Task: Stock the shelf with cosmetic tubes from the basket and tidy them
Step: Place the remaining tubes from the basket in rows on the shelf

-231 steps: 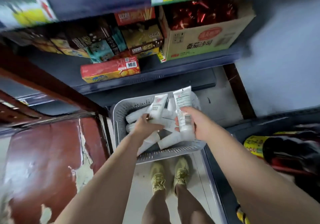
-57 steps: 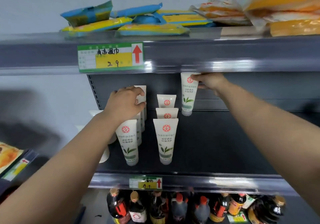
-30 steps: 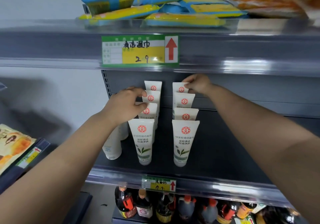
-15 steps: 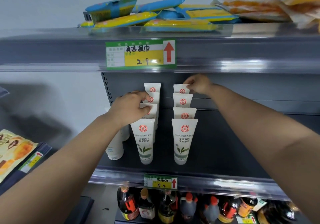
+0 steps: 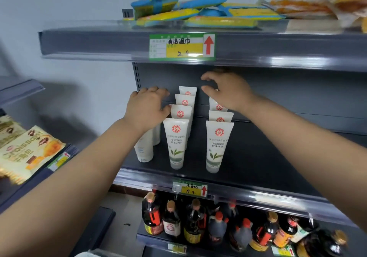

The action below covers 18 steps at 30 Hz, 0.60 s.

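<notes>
White cosmetic tubes with a red round logo stand cap-down in two rows on the dark grey shelf [image 5: 268, 157]. The left row's front tube [image 5: 175, 143] and the right row's front tube [image 5: 217, 147] face me, with more tubes lined up behind each. Plainer white tubes [image 5: 144, 149] stand further left, partly behind my wrist. My left hand [image 5: 148, 110] hovers beside the left row with relaxed fingers, its thumb close to a tube, and holds nothing. My right hand [image 5: 228, 93] hangs over the back of the right row, fingers loosely curled and empty. The basket is out of view.
The shelf above carries blue and yellow packets [image 5: 188, 12], orange bags [image 5: 317, 0] and a green price label [image 5: 181, 47]. Dark sauce bottles [image 5: 198, 223] fill the shelf below. Croissant packs [image 5: 23, 151] lie on a side shelf at the left. The tube shelf is bare to the right.
Both hands have let go of the tubes and drawn back a little. The right hand lifted off the rear tube of the right row. The left hand moved off the left row.
</notes>
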Tool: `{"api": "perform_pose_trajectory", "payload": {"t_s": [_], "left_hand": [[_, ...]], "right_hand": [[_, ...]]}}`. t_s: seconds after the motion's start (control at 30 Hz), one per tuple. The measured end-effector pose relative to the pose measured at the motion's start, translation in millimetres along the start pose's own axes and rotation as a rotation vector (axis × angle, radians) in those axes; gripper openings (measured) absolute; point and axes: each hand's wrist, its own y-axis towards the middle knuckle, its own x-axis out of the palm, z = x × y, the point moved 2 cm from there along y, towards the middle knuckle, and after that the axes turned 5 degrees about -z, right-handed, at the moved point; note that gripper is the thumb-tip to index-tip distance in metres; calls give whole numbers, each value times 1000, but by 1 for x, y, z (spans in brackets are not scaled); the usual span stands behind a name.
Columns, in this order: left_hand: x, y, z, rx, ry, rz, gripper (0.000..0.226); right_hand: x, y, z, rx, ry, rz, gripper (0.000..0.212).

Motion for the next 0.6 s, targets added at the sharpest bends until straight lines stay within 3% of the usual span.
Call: {"api": "perform_pose_trajectory", "payload": {"t_s": [0.17,0.6], "left_hand": [[-15,-36,-9,-115,148,20,44],[-33,-196,-43,-631,411,-234,54]], "right_hand": [[-2,-13,-42,-200,-18,-69,39],[56,-67,-180,-678,-131,-329,47]]}}
